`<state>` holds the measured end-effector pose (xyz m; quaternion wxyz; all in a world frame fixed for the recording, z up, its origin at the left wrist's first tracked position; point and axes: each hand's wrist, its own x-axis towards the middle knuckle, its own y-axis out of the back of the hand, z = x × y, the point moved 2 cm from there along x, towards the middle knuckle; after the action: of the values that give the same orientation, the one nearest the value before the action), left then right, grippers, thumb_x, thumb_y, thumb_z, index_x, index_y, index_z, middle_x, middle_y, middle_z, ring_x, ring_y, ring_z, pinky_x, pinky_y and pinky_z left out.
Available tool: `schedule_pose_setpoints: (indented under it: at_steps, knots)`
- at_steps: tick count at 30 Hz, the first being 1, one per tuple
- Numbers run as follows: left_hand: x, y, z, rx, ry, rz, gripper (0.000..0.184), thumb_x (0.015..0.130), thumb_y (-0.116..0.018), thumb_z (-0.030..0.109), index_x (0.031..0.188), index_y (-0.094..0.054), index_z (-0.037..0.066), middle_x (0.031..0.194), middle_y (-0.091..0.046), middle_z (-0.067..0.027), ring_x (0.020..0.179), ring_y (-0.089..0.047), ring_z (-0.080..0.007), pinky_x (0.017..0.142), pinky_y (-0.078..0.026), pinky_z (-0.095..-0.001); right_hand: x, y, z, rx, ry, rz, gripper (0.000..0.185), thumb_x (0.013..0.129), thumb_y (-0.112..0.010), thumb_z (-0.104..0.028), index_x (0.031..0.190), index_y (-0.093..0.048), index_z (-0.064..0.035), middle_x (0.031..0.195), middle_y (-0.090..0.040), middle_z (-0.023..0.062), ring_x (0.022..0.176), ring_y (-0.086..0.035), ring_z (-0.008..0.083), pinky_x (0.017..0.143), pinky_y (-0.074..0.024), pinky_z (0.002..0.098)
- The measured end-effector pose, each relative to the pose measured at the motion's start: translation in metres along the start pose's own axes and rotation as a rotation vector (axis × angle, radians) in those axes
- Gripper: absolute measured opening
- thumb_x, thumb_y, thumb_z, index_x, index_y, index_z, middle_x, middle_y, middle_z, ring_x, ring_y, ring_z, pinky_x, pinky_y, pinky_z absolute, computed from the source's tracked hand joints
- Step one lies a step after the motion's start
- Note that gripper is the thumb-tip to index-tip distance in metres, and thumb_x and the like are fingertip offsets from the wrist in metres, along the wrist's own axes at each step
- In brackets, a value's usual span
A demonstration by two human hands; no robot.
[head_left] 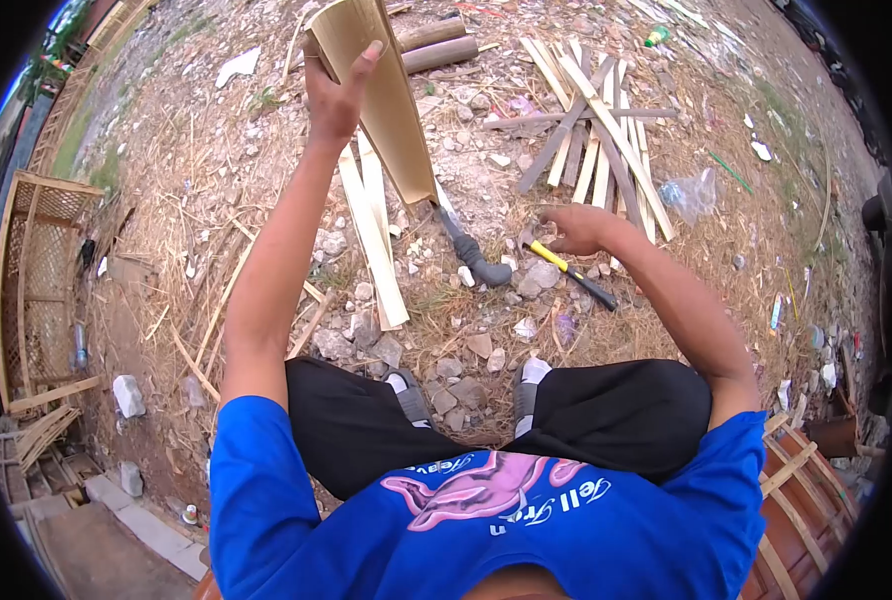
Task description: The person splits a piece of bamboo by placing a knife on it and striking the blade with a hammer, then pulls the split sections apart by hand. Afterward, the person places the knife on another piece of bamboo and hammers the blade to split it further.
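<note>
My left hand (338, 95) is closed around the upper part of a split bamboo piece (391, 110), thumb over its edge. The bamboo stands tilted, its lower end beside the blade of a machete (448, 212) whose dark wrapped handle (481, 262) points toward me on the ground. My right hand (576, 230) is just above a hammer (556, 260) with a yellow and black handle. Its fingers are apart and bent a little, with nothing seen in them. Whether it touches the hammer I cannot tell.
Crossed bamboo strips (596, 125) lie ahead to the right, two pale strips (378, 240) left of the machete. Bamboo poles (441, 52) lie beyond. Stones (446, 385) surround my feet. A lattice frame (51, 280) stands far left, a plastic bag (694, 195) right.
</note>
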<state>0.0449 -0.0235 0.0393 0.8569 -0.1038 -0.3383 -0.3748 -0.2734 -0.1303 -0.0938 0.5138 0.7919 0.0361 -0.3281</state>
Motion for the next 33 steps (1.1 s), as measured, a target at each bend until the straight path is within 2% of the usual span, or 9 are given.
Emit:
schedule_pose_setpoints:
  at_steps: [6,10,11,14,18,22,26,32,33]
  knots:
    - [0.029,0.019,0.028,-0.383,0.111,-0.156,0.049,0.09,-0.057,0.024,0.133,-0.038,0.012,0.112,-0.061,-0.0203,0.094,-0.066,-0.0273,0.082,-0.056,-0.0393,0.046,-0.1,-0.015,0.378,-0.032,0.37,0.059,0.08,-0.069,-0.039,0.125,-0.051,-0.0045,0.105,-0.064,0.0224,0.099,-0.062,0.0392,0.088,-0.0486,0.0445]
    - [0.03,0.018,0.025,-0.478,0.15,-0.231,0.037,0.089,-0.057,0.022,0.122,-0.042,0.012,0.11,-0.063,-0.0222,0.093,-0.067,-0.0285,0.08,-0.056,-0.0409,0.079,-0.161,-0.068,0.239,-0.093,0.544,0.07,0.078,-0.072,-0.044,0.128,-0.046,-0.0021,0.11,-0.062,0.0212,0.109,-0.057,0.0368,0.091,-0.0449,0.0485]
    - [0.026,0.014,0.024,-0.491,0.117,-0.239,0.041,0.09,-0.055,0.03,0.124,-0.041,0.012,0.109,-0.062,-0.0239,0.094,-0.066,-0.0307,0.081,-0.056,-0.0412,0.083,-0.17,-0.077,0.177,-0.097,0.59,0.072,0.077,-0.072,-0.045,0.128,-0.046,-0.0015,0.111,-0.061,0.0205,0.111,-0.056,0.0355,0.091,-0.0443,0.0491]
    - [0.016,0.006,0.032,-0.595,0.157,-0.351,0.05,0.089,-0.053,0.041,0.126,-0.04,0.011,0.109,-0.062,-0.0251,0.093,-0.066,-0.031,0.081,-0.057,-0.0413,0.084,-0.161,-0.088,-0.023,-0.14,0.503,0.071,0.075,-0.075,-0.045,0.123,-0.047,-0.0015,0.111,-0.061,0.0163,0.113,-0.055,0.0299,0.088,-0.044,0.0475]
    - [0.014,0.003,0.046,-0.393,0.136,-0.404,0.077,0.085,-0.05,0.059,0.141,-0.032,0.01,0.106,-0.063,-0.0244,0.094,-0.065,-0.0279,0.076,-0.057,-0.0399,0.102,-0.152,-0.077,0.029,-0.067,0.408,0.063,0.075,-0.074,-0.042,0.118,-0.051,-0.0028,0.109,-0.065,0.0138,0.108,-0.059,0.0286,0.091,-0.0437,0.0465]
    - [0.013,-0.006,0.051,-0.499,0.166,-0.543,0.068,0.085,-0.051,0.048,0.137,-0.035,0.007,0.099,-0.064,-0.021,0.086,-0.066,-0.0242,0.073,-0.056,-0.035,0.111,-0.149,-0.071,0.071,-0.035,0.287,0.06,0.07,-0.076,-0.036,0.114,-0.052,-0.0024,0.101,-0.068,0.0141,0.095,-0.066,0.0286,0.085,-0.0484,0.043]
    - [0.02,-0.005,0.052,-0.396,0.15,-0.355,0.059,0.089,-0.04,0.053,0.127,-0.044,0.008,0.093,-0.066,-0.0206,0.084,-0.066,-0.0267,0.074,-0.056,-0.0376,0.093,-0.117,-0.077,0.154,-0.08,0.154,0.055,0.069,-0.075,-0.029,0.11,-0.053,-0.0001,0.098,-0.069,0.0175,0.093,-0.068,0.0324,0.08,-0.0531,0.0413]
    - [0.042,0.033,0.048,-0.293,0.12,-0.07,0.067,0.092,-0.03,0.056,0.108,-0.061,-0.001,0.098,-0.068,-0.0212,0.086,-0.065,-0.0252,0.075,-0.054,-0.0377,0.081,-0.116,-0.065,0.404,-0.346,0.311,0.063,0.067,-0.075,-0.041,0.106,-0.056,0.0049,0.095,-0.068,0.0232,0.091,-0.067,0.0374,0.079,-0.0537,0.0458]
    - [0.046,0.038,0.053,-0.288,0.1,-0.046,0.068,0.092,-0.029,0.056,0.107,-0.062,-0.001,0.098,-0.068,-0.0211,0.086,-0.065,-0.0253,0.076,-0.053,-0.0378,0.073,-0.113,-0.061,0.449,-0.353,0.384,0.064,0.067,-0.072,-0.046,0.109,-0.058,0.0003,0.096,-0.068,0.0235,0.089,-0.068,0.0374,0.077,-0.0537,0.0446]
